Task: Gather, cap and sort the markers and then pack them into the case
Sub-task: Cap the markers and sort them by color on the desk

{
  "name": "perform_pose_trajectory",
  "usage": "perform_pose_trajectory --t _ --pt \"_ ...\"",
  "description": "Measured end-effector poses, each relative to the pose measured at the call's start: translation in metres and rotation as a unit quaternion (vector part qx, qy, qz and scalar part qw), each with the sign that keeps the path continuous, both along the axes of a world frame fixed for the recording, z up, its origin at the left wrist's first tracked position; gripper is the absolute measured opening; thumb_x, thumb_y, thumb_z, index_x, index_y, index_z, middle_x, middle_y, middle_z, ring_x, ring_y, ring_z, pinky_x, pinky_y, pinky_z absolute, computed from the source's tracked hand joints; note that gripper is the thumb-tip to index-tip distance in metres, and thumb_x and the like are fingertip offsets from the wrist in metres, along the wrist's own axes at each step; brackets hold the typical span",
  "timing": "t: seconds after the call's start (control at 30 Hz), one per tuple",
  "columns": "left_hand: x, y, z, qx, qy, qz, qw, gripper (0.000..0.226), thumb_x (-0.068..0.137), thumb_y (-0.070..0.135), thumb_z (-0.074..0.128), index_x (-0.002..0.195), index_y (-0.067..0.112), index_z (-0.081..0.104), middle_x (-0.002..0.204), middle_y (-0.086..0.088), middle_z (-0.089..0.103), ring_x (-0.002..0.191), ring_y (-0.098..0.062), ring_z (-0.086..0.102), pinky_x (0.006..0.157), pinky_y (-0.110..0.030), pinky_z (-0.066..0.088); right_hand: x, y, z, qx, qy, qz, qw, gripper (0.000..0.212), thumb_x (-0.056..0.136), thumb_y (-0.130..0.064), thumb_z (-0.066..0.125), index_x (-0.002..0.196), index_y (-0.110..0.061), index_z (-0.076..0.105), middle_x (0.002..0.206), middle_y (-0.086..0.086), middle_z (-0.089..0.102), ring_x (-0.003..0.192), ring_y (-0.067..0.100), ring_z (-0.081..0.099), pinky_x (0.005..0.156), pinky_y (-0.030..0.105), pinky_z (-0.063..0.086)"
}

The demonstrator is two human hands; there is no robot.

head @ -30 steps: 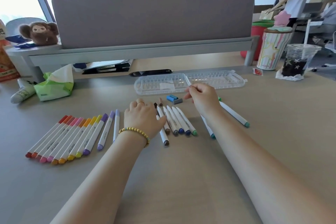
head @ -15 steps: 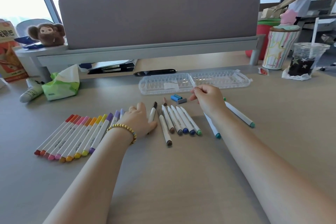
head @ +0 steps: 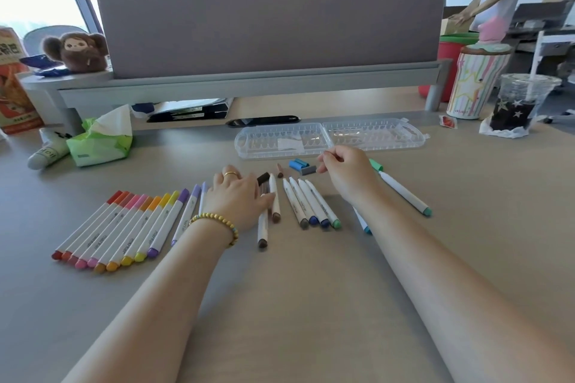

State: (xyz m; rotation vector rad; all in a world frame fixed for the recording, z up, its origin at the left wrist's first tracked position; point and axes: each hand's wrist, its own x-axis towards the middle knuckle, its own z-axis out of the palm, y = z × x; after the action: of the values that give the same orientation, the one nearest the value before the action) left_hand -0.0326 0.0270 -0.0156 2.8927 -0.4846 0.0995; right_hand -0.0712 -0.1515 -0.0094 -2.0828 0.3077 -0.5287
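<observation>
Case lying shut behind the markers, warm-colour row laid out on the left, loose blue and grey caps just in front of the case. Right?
One thing is off: in the head view the clear case lies open, both halves flat on the desk. The rest holds: the warm-colour row is on the left, and the blue and grey caps lie just in front of the case.

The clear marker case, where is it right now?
In the head view the clear marker case lies open on the desk, just beyond the right hand and the loose blue and grey caps.

Plush monkey (head: 76,51) on shelf, green tissue pack (head: 99,141), iced drink cup (head: 518,106)
</observation>
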Motion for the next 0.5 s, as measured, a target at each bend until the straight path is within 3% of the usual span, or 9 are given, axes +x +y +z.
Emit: perform_pose_trajectory --t 0.17,0.3,0.4,0.5 --pt "0.001 0.001 0.001 -0.035 -0.044 -0.007 0.998 0.024 0.093 0.041 0.046 0.101 0.019 0.05 0.123 -0.007 0.035 0.116 -0.025 0.033 0.096 -0.032 0.033 0.002 -0.005 -0.001 0.013 -0.013 -0.009 1.0 0.025 0.099 -0.017 0.038 0.097 -0.012 0.063 0.081 -0.004 0.065 0.057 0.001 0.044 0.057 0.02 0.036" --pt "0.001 -0.013 -0.001 0.003 -0.077 -0.005 0.997 0.041 0.092 0.053 0.039 0.1 0.018 0.057 0.125 -0.007 0.038 0.118 -0.026 0.034 0.094 -0.033 0.034 0.005 -0.008 -0.003 0.009 -0.015 -0.027 0.999 0.025 0.099 -0.018 0.038 0.095 -0.012 0.062 0.083 -0.001 0.067 0.058 0.004 0.046 0.056 0.021 0.037" --pt "0.005 -0.025 -0.003 0.049 -0.046 -0.001 0.998 0.053 0.091 0.056 0.035 0.109 0.013 0.059 0.133 -0.012 0.036 0.122 -0.028 0.032 0.097 -0.036 0.035 0.018 -0.003 -0.003 -0.043 0.018 -0.025 0.999 0.028 0.099 -0.019 0.037 0.096 -0.009 0.063 0.093 0.005 0.068 0.07 0.014 0.055 0.064 0.028 0.045" --pt "0.018 -0.027 0.001 0.07 -0.017 -0.005 0.997 0.049 0.093 0.046 0.039 0.114 0.006 0.058 0.136 -0.015 0.036 0.125 -0.029 0.03 0.097 -0.037 0.038 0.04 0.004 0.0 -0.136 0.051 -0.017 0.989 0.026 0.097 -0.017 0.04 0.098 -0.009 0.064 0.1 0.005 0.067 0.081 0.018 0.058 0.068 0.031 0.045"
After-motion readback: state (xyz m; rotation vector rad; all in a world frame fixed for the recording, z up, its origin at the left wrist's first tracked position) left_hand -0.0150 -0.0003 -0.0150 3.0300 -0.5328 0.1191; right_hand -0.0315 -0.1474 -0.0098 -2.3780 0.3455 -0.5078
